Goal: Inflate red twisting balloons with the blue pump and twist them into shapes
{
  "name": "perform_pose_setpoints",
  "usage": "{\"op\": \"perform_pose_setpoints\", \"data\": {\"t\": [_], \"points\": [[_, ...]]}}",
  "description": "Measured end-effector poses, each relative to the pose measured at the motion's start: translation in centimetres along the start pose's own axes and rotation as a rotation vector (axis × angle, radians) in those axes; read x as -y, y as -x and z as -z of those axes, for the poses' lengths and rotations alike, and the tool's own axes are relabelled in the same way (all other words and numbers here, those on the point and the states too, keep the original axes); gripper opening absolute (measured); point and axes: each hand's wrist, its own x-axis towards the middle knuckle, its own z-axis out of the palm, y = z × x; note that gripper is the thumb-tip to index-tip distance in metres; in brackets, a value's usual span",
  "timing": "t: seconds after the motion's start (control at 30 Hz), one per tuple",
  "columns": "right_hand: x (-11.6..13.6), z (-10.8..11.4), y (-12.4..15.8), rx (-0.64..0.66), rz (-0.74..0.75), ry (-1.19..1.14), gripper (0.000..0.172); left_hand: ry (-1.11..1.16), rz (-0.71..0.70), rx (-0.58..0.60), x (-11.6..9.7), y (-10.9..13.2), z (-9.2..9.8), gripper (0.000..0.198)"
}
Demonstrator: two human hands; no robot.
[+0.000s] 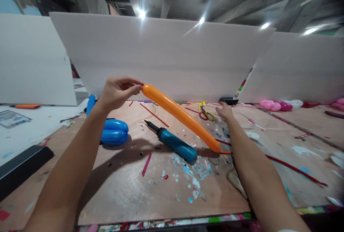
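My left hand (122, 90) pinches the upper end of a long orange modelling balloon (180, 113) between thumb and fingers. The balloon slopes down to the right, and its thin uninflated tail lies near my right forearm. My right hand (225, 110) is stretched to the back of the table, at a small black box-like object (229, 100); its fingers are mostly hidden, so whether it grips that object cannot be made out. Scissors (206, 114) with red and yellow handles lie just left of it. A teal balloon hand pump (176, 144) rests below the orange balloon.
A twisted blue balloon (115, 132) sits beside my left forearm. Pink and white balloons (279, 105) lie at the back right. A red uninflated balloon (295, 170) stretches across the right side. White panels (166, 52) stand behind the table. A black object (25, 167) is at the left edge.
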Motion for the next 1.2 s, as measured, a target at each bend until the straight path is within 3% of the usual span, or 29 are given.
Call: {"op": "perform_pose_setpoints", "data": {"t": [0.1, 0.17, 0.2, 0.23, 0.3, 0.33, 0.37, 0.43, 0.53, 0.73, 1.0, 1.2], "points": [[5.2, 0.9, 0.6, -0.006, 0.152, -0.052, 0.025, -0.076, -0.031, 0.102, -0.9, 0.4, -1.3, 0.020], [9.5, 1.6, 3.2, 0.031, 0.292, -0.110, 0.031, -0.131, -0.082, 0.138, -2.0, 0.9, -2.2, 0.016], [11.7, 2.0, 5.4, 0.047, 0.396, -0.147, 0.036, -0.148, -0.112, 0.131, -2.7, 1.2, -2.6, 0.014], [13.6, 2.4, 8.1, 0.073, 0.592, -0.192, 0.043, -0.156, -0.141, 0.115, -3.5, 1.5, -3.0, 0.013], [16.7, 3.1, 14.2, 0.134, 0.924, -0.153, 0.039, -0.154, -0.194, 0.096, -5.0, 2.2, -3.6, 0.011], [17.8, 3.3, 17.2, 0.166, 1.050, -0.075, 0.033, -0.143, -0.214, 0.100, -5.8, 2.6, -3.8, 0.010], [18.5, 3.4, 19.8, 0.219, 1.153, 0.001, 0.040, -0.122, -0.232, 0.113, -6.4, 2.9, -4.0, 0.009], [18.9, 3.3, 23.5, 0.285, 1.268, 0.082, 0.037, -0.061, -0.260, 0.149, -7.3, 3.4, -4.1, 0.007], [18.4, 3.0, 24.9, 0.237, 1.253, 0.078, 0.025, 0.033, -0.254, 0.178, -7.7, 3.7, -4.3, 0.010], [17.9, 3.0, 24.2, 0.202, 1.187, 0.093, 0.017, 0.126, -0.188, 0.160, -7.7, 3.6, -4.1, 0.006], [17.4, 2.2, 24.1, 0.192, 1.226, 0.160, 0.030, -0.027, -0.298, 0.225, -8.3, 3.9, -4.2, 0.012], [17.7, 2.5, 24.0, 0.169, 1.199, 0.122, 0.023, 0.141, -0.222, 0.185, -7.6, 3.5, -4.2, 0.012]]}}
